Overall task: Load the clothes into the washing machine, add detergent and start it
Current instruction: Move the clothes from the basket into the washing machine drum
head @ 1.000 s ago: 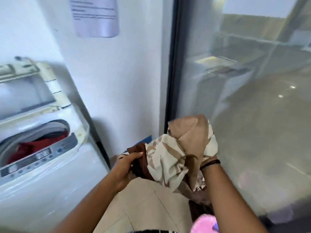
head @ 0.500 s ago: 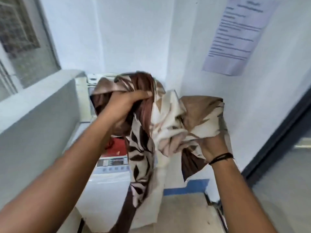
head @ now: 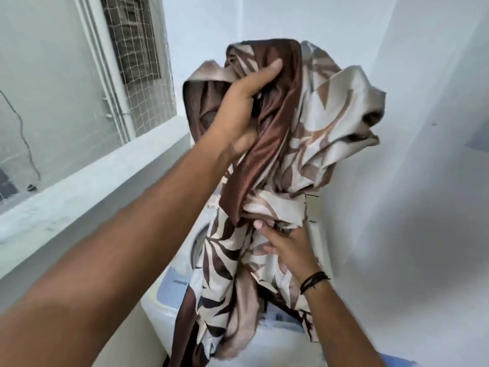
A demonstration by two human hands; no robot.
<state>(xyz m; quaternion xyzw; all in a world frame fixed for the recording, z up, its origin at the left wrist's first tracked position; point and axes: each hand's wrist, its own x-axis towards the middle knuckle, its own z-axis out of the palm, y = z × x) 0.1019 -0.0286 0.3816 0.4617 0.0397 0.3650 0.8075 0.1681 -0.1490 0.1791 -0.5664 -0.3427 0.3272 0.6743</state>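
Cloth [head: 304, 144], brown-and-cream leaf print, bunched up high over the washing machine [head: 169, 292]. My left hand [head: 243, 107] grips its top folds, fingers curled in; my right hand [head: 288, 250] grips a lower bunch, black band on wrist. Tail hangs down in front of the machine. Window [head: 132, 49] left.

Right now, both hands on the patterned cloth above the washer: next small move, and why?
Probably lower the bundle toward the drum. The left hand grips the leaf-print cloth high, the right hand holds it lower, and the washing machine sits directly below, mostly hidden by the hanging fabric. The cloth's tail dangles over the front, so gather it inward while lowering.
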